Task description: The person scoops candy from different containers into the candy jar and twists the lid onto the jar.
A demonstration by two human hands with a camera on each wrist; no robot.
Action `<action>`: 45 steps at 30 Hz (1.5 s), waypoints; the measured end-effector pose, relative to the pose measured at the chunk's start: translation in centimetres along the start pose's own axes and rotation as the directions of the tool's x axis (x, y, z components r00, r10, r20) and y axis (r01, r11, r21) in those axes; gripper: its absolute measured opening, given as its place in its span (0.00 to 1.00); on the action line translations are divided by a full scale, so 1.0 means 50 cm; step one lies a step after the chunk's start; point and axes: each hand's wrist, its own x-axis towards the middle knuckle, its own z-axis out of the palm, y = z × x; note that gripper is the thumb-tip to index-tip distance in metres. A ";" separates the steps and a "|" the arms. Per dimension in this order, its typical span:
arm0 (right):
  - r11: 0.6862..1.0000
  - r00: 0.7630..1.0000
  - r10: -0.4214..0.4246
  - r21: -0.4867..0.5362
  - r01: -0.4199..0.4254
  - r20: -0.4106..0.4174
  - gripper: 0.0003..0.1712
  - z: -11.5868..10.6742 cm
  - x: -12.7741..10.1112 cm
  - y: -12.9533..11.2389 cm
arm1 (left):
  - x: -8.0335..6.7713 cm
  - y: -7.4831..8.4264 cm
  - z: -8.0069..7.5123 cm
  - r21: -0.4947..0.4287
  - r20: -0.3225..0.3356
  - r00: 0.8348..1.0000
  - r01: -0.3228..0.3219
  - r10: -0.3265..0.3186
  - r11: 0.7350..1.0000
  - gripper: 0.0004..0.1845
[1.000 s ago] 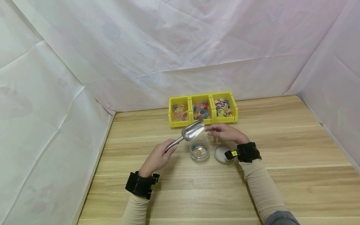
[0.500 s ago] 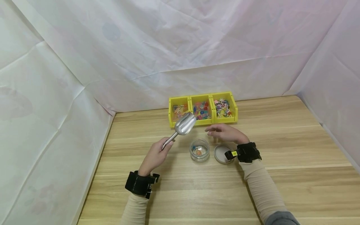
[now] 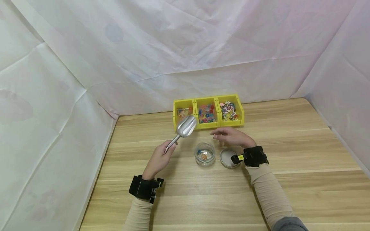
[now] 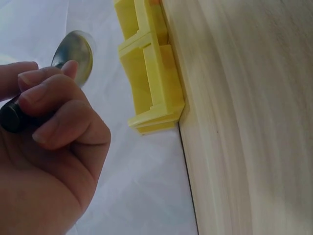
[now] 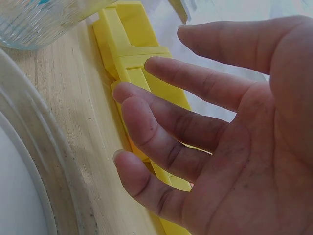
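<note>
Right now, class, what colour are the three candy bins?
Yellow bins, clearest in the head view.

Yellow bins block rear; sides open

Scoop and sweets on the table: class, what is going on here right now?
A person's left hand holds a metal scoop by its handle, its bowl raised over the front of the left yellow bin. The right hand hovers open behind a small glass jar, which holds a few sweets. The jar's lid lies beside it on the wooden table.
</note>
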 end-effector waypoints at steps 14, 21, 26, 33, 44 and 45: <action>1.000 1.000 0.016 -0.011 -0.016 -0.001 0.23 -0.001 -0.003 -0.005 | 0.011 -0.017 0.009 -0.039 -0.038 0.998 0.052 -0.053 0.998 0.20; 1.000 1.000 0.016 -0.013 -0.016 0.008 0.22 0.002 0.000 0.000 | 0.025 -0.022 0.013 -0.062 -0.071 0.993 0.090 -0.094 0.994 0.21; 1.000 1.000 -0.027 -0.010 0.027 0.016 0.22 0.001 0.000 0.002 | 0.037 -0.027 0.022 -0.113 -0.071 0.989 0.124 -0.133 0.986 0.22; 0.999 0.999 -0.030 -0.013 0.030 0.015 0.23 -0.002 -0.001 0.000 | 0.052 -0.039 0.033 -0.170 -0.064 0.984 0.155 -0.168 0.973 0.23; 1.000 1.000 -0.018 -0.006 0.018 0.010 0.22 -0.003 -0.002 0.003 | 0.077 -0.043 0.053 -0.186 -0.064 0.979 0.176 -0.191 0.967 0.21; 1.000 1.000 -0.019 -0.005 0.019 0.010 0.22 -0.003 -0.003 0.003 | 0.079 -0.043 0.055 -0.190 -0.064 0.979 0.176 -0.191 0.966 0.21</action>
